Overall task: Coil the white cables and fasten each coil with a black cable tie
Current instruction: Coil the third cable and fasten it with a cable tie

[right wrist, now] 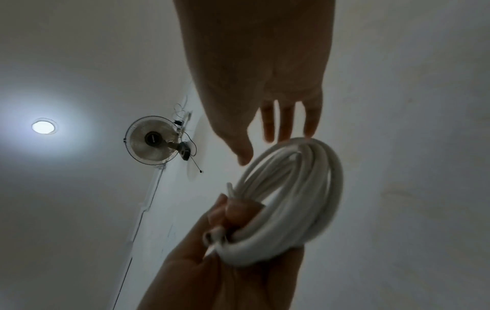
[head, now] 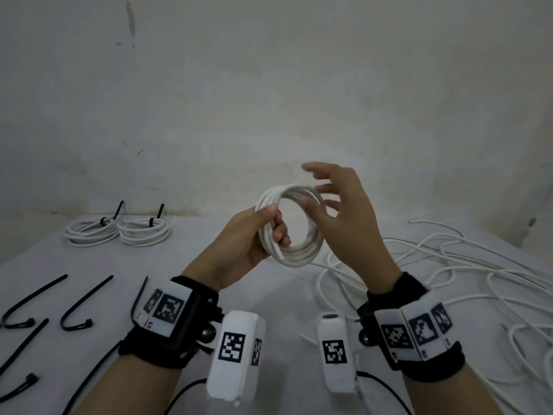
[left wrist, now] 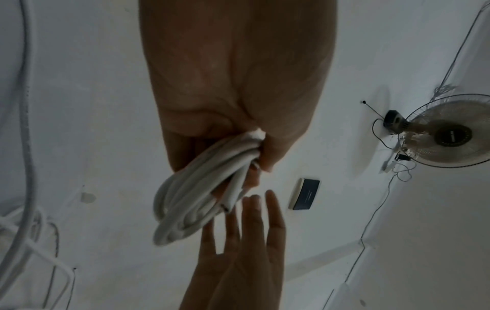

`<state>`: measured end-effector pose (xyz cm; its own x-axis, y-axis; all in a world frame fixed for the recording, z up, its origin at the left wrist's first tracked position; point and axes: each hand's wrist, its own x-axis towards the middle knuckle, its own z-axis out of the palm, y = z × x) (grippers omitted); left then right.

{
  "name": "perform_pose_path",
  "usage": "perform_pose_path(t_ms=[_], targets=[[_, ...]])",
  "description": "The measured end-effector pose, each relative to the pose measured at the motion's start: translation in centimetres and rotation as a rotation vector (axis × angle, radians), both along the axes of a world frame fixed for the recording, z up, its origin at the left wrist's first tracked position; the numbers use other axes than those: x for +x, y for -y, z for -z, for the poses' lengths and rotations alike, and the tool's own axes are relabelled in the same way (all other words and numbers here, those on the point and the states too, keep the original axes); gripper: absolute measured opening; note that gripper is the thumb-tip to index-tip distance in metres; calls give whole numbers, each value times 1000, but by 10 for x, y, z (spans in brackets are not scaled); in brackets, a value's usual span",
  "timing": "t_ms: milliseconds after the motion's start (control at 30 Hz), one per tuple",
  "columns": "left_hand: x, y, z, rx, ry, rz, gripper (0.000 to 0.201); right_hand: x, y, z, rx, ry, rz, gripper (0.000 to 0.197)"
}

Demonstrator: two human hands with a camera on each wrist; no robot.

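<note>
While the left hand (head: 248, 238) clamps the coil (head: 294, 250) at its nine o'clock edge, the right hand (head: 344, 217), fingers spread, hovers at three o'clock, the loose ties (head: 76, 307) lying nearer the left.

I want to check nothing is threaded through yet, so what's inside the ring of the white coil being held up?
Inside the coil: only the left hand's curled fingers, the right hand's thumb at its edge, and wall behind. No tie shows; strands under the grip are hidden.

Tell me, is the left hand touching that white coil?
Touching. In the head view the left hand wraps its fingers and thumb round the coil, gripping its left side.
</note>
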<state>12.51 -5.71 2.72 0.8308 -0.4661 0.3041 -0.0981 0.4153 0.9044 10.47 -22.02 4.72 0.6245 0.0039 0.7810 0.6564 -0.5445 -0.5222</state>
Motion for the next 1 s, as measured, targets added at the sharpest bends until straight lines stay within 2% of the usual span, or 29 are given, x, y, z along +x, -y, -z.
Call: perform_pose_path(t_ms=[100,167,367,467,667,867,967,1000], targets=[[-4,0,-1,94,8,36,22,-3,-1,-3,-157,122,-98,25],[-7,1,-3,105,-5,57,22,-2,-2,-4,-162,146,-138,18],[-11,0,-5,104,-1,88,22,-3,3,-4,-49,177,-226,6],[-11,-1,-5,104,2,82,21,-2,4,-2,49,133,-252,8],[-11,-5,-7,132,12,57,22,2,-3,4,111,97,-256,11],[-15,-5,-10,215,20,82,20,-3,-3,0,207,-231,-225,19],[-16,-5,-11,236,24,127,19,-6,-5,-3,205,-418,-247,16],[-16,-6,-12,243,23,133,19,-7,-6,-2,218,-494,-260,23]])
